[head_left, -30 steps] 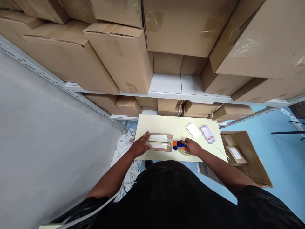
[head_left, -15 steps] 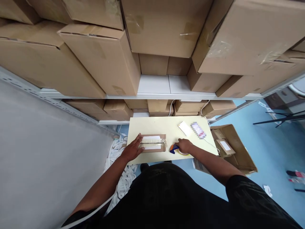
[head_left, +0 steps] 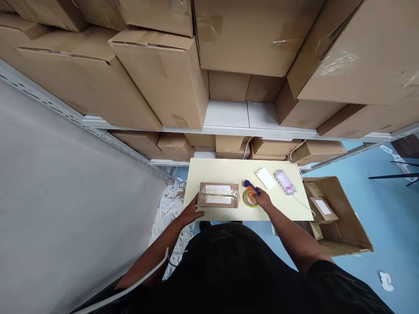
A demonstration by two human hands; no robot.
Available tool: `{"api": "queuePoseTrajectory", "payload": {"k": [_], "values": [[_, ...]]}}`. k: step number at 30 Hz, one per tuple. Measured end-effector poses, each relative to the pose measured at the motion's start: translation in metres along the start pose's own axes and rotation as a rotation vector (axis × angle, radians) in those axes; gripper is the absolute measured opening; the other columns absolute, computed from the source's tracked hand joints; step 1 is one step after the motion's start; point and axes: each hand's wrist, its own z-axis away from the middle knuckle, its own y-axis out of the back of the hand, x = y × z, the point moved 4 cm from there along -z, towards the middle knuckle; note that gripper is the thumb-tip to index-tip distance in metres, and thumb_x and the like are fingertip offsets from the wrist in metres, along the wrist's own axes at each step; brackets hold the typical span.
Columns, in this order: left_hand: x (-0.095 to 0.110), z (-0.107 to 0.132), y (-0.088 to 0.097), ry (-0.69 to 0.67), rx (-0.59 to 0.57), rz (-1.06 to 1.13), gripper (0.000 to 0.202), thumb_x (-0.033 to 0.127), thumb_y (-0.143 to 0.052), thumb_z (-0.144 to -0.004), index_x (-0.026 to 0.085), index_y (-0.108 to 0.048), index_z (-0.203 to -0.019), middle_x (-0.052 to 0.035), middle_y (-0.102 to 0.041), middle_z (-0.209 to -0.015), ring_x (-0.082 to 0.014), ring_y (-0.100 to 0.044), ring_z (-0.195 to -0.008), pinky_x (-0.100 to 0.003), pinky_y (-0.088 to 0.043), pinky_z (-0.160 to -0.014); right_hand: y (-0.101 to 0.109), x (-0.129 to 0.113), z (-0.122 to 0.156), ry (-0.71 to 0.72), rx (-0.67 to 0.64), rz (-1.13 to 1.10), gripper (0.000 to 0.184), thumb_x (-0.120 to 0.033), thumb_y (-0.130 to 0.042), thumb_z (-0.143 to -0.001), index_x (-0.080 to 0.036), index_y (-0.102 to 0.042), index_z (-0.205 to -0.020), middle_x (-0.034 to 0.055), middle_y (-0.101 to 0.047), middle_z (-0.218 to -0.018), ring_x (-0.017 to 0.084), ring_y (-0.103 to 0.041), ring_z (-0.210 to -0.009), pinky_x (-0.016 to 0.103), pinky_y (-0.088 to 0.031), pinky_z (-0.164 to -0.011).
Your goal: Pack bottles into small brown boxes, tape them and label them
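Observation:
A small cardboard box (head_left: 218,206) lies flat on the pale yellow table (head_left: 229,169), with white labels and shiny clear tape across its top. My left hand (head_left: 191,213) is at the box's lower left corner, fingers at the edge and thumb stretched apart from them along the near side. To the right of the box, my right hand (head_left: 262,199) grips a tape dispenser (head_left: 251,186), blue and orange with a yellowish roll in it. The dispenser rests on or just over the table; which of the two I cannot tell.
A white card-like item (head_left: 265,178) and a blurred-out object (head_left: 284,182) with a cable lie at the table's right. An open carton (head_left: 352,213) holding a labelled box stands beside it. Shelves (head_left: 225,115) of cartons rise behind. White strips (head_left: 160,218) heap at left.
My right hand has turned the tape dispenser so its blue end points away from me. My left hand has slid from the box's top to its lower left corner. The view has shifted left.

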Motion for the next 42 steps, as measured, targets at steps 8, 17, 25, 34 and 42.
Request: {"api": "queuePoseTrajectory", "payload": {"k": [8, 17, 25, 34, 42], "values": [[0.015, -0.028, -0.004, -0.052, 0.02, 0.104, 0.124, 0.066, -0.082, -0.07, 0.022, -0.017, -0.166, -0.015, -0.048, -0.159, -0.0342, -0.049, -0.144, -0.047, -0.042, -0.118, 0.005, -0.017, 0.013, 0.038, 0.115, 0.022, 0.065, -0.031, -0.059, -0.088, -0.011, -0.049, -0.149, 0.0231, -0.054, -0.146, 0.036, -0.049, -0.136, 0.046, -0.045, -0.108], [0.044, -0.019, 0.002, -0.002, 0.204, -0.158, 0.078, 0.07, -0.052, -0.091, 0.016, -0.052, -0.148, -0.0152, -0.065, -0.14, -0.0317, -0.062, -0.128, -0.042, -0.051, -0.105, -0.014, -0.104, 0.072, 0.412, 0.13, -0.142, 0.046, -0.042, -0.049, -0.099, -0.014, -0.054, -0.135, 0.0159, -0.064, -0.126, 0.025, -0.062, -0.114, 0.034, -0.05, -0.096], [0.063, -0.057, 0.025, 0.378, 0.203, -0.533, 0.071, 0.067, -0.026, -0.101, 0.014, -0.073, -0.108, -0.0202, -0.076, -0.116, -0.0373, -0.07, -0.114, -0.041, -0.052, -0.089, -0.003, -0.128, 0.021, 0.217, -0.129, -0.175, 0.039, -0.045, -0.043, -0.102, -0.019, -0.071, -0.11, 0.0085, -0.075, -0.104, 0.023, -0.068, -0.094, 0.029, -0.049, -0.081], [0.108, -0.021, 0.014, -0.093, 0.458, -0.628, 0.029, 0.038, -0.05, -0.095, 0.021, -0.068, -0.11, -0.0107, -0.07, -0.116, -0.0248, -0.067, -0.105, -0.036, -0.051, -0.093, 0.009, -0.018, -0.004, -0.033, 0.005, 0.192, 0.046, -0.037, -0.064, -0.087, -0.018, -0.059, -0.129, 0.0158, -0.064, -0.126, 0.03, -0.062, -0.115, 0.034, -0.048, -0.087], [0.166, -0.053, -0.108, 0.175, 0.007, -0.222, 0.042, 0.055, -0.043, -0.099, 0.021, -0.062, -0.082, -0.0036, -0.071, -0.077, -0.0193, -0.069, -0.07, -0.031, -0.05, -0.064, 0.026, -0.012, -0.001, 0.131, 0.036, 0.041, 0.036, -0.028, -0.055, -0.092, -0.017, -0.06, -0.126, 0.0121, -0.067, -0.125, 0.024, -0.067, -0.105, 0.03, -0.05, -0.087]]}}
